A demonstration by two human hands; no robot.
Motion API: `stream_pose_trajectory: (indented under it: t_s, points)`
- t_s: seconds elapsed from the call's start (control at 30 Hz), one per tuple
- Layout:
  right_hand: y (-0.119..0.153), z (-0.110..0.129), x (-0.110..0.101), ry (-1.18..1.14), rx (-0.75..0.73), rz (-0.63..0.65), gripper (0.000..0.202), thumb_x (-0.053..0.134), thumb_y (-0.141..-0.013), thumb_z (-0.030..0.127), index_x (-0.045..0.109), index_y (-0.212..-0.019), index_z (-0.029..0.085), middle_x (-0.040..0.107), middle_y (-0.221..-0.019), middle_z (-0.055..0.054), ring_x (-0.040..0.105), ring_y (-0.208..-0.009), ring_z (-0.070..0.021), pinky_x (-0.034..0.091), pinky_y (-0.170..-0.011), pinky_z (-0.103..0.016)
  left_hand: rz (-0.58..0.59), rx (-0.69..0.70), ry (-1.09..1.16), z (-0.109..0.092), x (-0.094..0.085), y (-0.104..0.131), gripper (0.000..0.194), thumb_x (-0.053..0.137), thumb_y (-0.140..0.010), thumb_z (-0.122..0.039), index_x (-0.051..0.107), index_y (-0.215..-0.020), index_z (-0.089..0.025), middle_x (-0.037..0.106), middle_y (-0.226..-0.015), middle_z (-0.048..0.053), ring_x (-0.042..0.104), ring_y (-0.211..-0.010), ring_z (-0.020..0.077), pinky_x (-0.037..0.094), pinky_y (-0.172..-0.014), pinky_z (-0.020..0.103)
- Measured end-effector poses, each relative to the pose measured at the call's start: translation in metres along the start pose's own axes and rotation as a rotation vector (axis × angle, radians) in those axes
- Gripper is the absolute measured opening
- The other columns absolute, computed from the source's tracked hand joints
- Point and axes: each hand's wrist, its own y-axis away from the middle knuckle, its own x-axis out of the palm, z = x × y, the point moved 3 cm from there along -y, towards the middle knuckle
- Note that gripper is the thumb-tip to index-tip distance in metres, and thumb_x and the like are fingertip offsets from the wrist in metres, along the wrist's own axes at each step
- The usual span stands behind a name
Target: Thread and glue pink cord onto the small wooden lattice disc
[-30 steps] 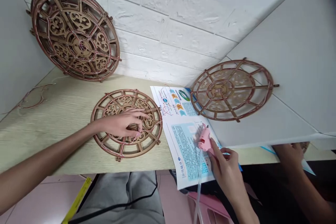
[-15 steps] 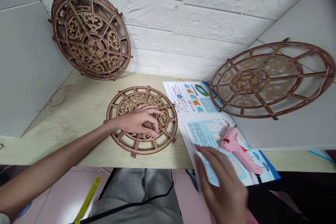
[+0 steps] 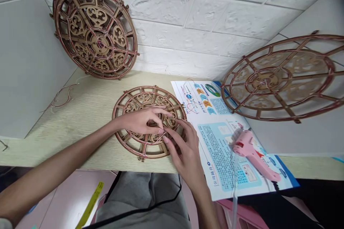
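Observation:
A round brown openwork frame (image 3: 144,97), with reddish wire along its rings and spokes, lies flat on the table. My left hand (image 3: 142,120) rests over its middle, thumb and forefinger closed on a thin pale wire (image 3: 161,136) near the inner ring. From the right, my right hand (image 3: 186,146) reaches over the frame's edge. Its thumb and forefinger come together on the same wire, close to my left thumb. The fingertips partly hide the wire.
Similar frames (image 3: 98,43) lean stacked at the back left; another frame (image 3: 264,80) leans at the right. A pink glue gun (image 3: 247,146) with a clear glue stick (image 3: 234,189) lies on a printed leaflet (image 3: 212,157). Loose wires (image 3: 63,96) lie at the left.
My right hand has moved left and up from above the leaflet to the frame, meeting the left fingers at the wire. The left hand stays over the frame. The view has shifted slightly.

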Motion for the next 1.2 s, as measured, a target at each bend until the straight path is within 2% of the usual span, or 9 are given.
stream_pose_trajectory:
  t_s: [0.27, 0.33, 0.47, 0.63, 0.8, 0.97, 1.2]
  points:
    - [-0.001, 0.000, 0.004, -0.050, 0.009, -0.043, 0.009, 0.062, -0.100, 0.024, 0.067, -0.107, 0.025, 0.056, -0.140, -0.013, 0.048, -0.140, -0.0322, 0.048, -0.109, -0.059, -0.062, 0.024, 0.030, -0.001, -0.001, -0.001, 0.017, 0.057, -0.099, -0.029, 0.065, -0.089, -0.018, 0.054, -0.151, 0.013, 0.043, -0.150, 0.0241, 0.036, -0.124, 0.048]
    - [-0.001, -0.001, 0.004, -0.054, 0.021, -0.058, 0.004, 0.064, -0.099, 0.025, 0.065, -0.103, 0.025, 0.057, -0.138, -0.012, 0.050, -0.139, -0.0318, 0.048, -0.108, -0.058, -0.033, 0.022, -0.012, -0.002, -0.001, 0.000, 0.015, 0.058, -0.098, -0.029, 0.065, -0.089, -0.019, 0.053, -0.153, 0.012, 0.040, -0.152, 0.0246, 0.033, -0.125, 0.049]
    - [-0.002, 0.001, 0.005, -0.035, 0.042, -0.025, 0.004, 0.062, -0.100, 0.025, 0.059, -0.098, 0.023, 0.056, -0.141, -0.014, 0.048, -0.140, -0.0321, 0.047, -0.109, -0.058, 0.077, 0.018, -0.141, -0.008, -0.003, 0.004, 0.016, 0.060, -0.099, -0.031, 0.069, -0.091, -0.019, 0.046, -0.160, 0.009, 0.026, -0.159, 0.0276, 0.021, -0.131, 0.053]
    - [-0.002, 0.001, 0.006, -0.012, 0.046, -0.003, 0.007, 0.058, -0.102, 0.026, 0.054, -0.096, 0.023, 0.060, -0.135, -0.012, 0.050, -0.138, -0.0312, 0.047, -0.109, -0.056, 0.183, 0.040, -0.203, -0.013, -0.005, 0.008, 0.021, 0.062, -0.099, -0.037, 0.069, -0.090, -0.019, 0.039, -0.165, 0.010, 0.027, -0.158, 0.0309, 0.021, -0.130, 0.054]
    - [0.000, 0.000, 0.006, -0.013, 0.034, 0.006, 0.006, 0.057, -0.102, 0.023, 0.053, -0.098, 0.023, 0.059, -0.135, -0.013, 0.048, -0.140, -0.0323, 0.047, -0.110, -0.057, 0.143, 0.076, -0.263, -0.010, 0.000, 0.013, 0.020, 0.064, -0.097, -0.039, 0.064, -0.088, -0.021, 0.037, -0.166, 0.008, 0.031, -0.157, 0.0306, 0.017, -0.130, 0.056]
    - [0.001, 0.000, 0.005, -0.007, 0.028, -0.013, 0.004, 0.059, -0.100, 0.021, 0.055, -0.100, 0.021, 0.056, -0.140, -0.015, 0.044, -0.143, -0.0352, 0.045, -0.113, -0.062, 0.138, 0.099, -0.322, -0.011, 0.003, 0.014, 0.011, 0.066, -0.092, -0.031, 0.062, -0.086, -0.022, 0.036, -0.167, 0.007, 0.028, -0.158, 0.0308, 0.015, -0.130, 0.058]
    - [0.000, 0.002, 0.004, -0.024, 0.035, -0.024, 0.004, 0.060, -0.099, 0.019, 0.056, -0.099, 0.020, 0.056, -0.140, -0.015, 0.042, -0.145, -0.0374, 0.044, -0.113, -0.066, 0.133, 0.078, -0.342, -0.011, 0.004, 0.014, 0.009, 0.067, -0.088, -0.025, 0.060, -0.083, -0.021, 0.037, -0.166, 0.005, 0.027, -0.158, 0.0329, 0.020, -0.129, 0.058]
